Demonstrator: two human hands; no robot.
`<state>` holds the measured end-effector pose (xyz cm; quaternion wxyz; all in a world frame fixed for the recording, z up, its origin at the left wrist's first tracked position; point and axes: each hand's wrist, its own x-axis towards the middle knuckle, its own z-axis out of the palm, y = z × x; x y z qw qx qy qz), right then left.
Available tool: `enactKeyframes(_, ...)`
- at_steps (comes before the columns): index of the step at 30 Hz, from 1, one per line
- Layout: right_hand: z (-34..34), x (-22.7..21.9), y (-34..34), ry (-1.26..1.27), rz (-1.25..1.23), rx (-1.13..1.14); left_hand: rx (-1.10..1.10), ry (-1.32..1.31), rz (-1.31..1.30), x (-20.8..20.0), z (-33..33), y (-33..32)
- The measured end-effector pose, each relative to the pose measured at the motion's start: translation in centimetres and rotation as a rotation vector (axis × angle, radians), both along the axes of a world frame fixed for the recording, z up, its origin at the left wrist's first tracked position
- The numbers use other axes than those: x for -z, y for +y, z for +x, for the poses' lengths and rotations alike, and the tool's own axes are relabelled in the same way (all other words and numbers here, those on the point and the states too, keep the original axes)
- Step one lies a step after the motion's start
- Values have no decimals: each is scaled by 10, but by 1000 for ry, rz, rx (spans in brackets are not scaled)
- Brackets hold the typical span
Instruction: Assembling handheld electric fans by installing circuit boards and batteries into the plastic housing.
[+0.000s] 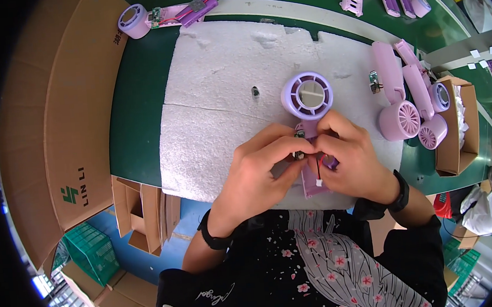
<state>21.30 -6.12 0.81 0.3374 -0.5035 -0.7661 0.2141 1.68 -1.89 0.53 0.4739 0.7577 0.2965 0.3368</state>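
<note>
A small handheld fan lies on the white foam sheet (219, 98), its round lilac head (292, 106) pointing away from me. Its opened pink handle (315, 189) runs beneath both hands. My left hand (266, 160) pinches a small circuit board (299, 134) over the handle. Fingertips of my right hand (349, 156) meet the left ones and are closed on thin red and black wires (319, 168), which end in a white plug (319, 182). Part of a purple battery (330, 162) shows under the right fingers. The exact contact between fingertips is hidden.
A dark small part (255, 92) lies on the foam. Pink fan bodies (400, 121) and an open carton (460, 155) stand to the right. Another opened fan (134, 21) is at the far left. A tall cardboard box (76, 97) borders the left side.
</note>
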Motion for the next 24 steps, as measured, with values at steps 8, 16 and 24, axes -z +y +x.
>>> enactKeyframes(8, 6, -6, 1, 118, -21, -21, 45, -89, -263, 7, -11, 5)
enactKeyframes(16, 0, 0, 0, 10, 169, 69, 101, -71, -70, -3, -3, 5)
enactKeyframes(24, 10, -4, 5, -6, 221, -24, 0, -171, -484, 1, -4, 5)
